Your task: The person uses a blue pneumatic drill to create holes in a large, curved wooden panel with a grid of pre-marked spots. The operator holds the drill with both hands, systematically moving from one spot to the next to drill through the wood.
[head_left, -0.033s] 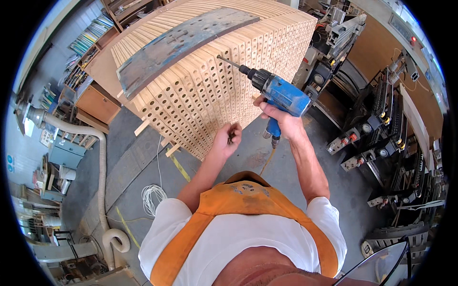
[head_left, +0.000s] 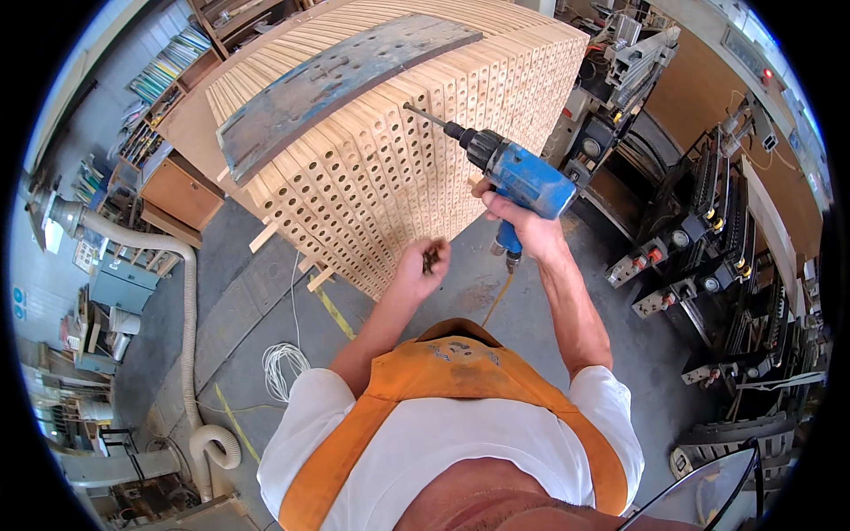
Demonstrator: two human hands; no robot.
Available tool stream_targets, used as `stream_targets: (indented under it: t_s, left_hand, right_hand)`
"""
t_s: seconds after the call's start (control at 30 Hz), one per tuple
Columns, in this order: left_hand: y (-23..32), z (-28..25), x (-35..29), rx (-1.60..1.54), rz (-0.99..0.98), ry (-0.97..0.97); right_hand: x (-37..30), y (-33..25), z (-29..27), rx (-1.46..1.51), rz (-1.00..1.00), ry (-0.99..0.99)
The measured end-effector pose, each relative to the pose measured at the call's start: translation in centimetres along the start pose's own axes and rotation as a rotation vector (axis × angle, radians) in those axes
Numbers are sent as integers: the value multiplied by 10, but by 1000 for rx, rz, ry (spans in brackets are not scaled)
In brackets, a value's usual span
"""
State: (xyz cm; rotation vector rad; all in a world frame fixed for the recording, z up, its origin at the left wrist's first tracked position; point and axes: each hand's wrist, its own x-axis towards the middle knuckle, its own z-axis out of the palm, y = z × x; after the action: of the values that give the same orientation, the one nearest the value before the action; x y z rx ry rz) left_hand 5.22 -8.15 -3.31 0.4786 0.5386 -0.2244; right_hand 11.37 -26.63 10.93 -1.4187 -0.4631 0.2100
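My right hand [head_left: 524, 219] is wrapped round the grip of a blue power driver [head_left: 529, 177] with a black chuck. A hose fitting hangs below its handle. Its long bit [head_left: 425, 113] reaches to a hole near the upper edge of a large stack of pale wooden slats [head_left: 354, 168], drilled with rows of round holes; how deep the tip sits, I cannot tell. Lower down, close to the stack's face, my left hand [head_left: 421, 267] is curled round several small brass-coloured metal pieces [head_left: 431, 257], too small to name. A worn curved plate [head_left: 332, 84] lies on top of the stack.
A grey ribbed hose [head_left: 189, 319] runs down the left side, and a coil of white cable [head_left: 285, 365] lies on the floor [head_left: 354, 305]. Dark machinery with gauges [head_left: 699, 265] lines the right. Shelves and a wooden cabinet [head_left: 181, 195] stand at the left.
My left hand has turned slightly, showing more of the small metal pieces in it. The driver and my right hand stay almost in place.
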Motion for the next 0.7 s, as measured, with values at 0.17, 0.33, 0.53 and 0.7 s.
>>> stream_targets:
  t_s: [0.17,0.33,0.53,0.7]
  left_hand:
    - [-32,-45,-4,141,-198,-137]
    - [-23,-19,-13,277,-109,-176]
    - [2,25,-15,456,80,-248]
    - [58,104,-33,565,485,-270]
  right_hand:
    - [-6,0,2,-205,-79,32]
    - [-1,2,-6,-191,-119,-28]
    - [-1,11,-3,-294,-175,26]
    - [-2,2,-4,-101,-177,-36]
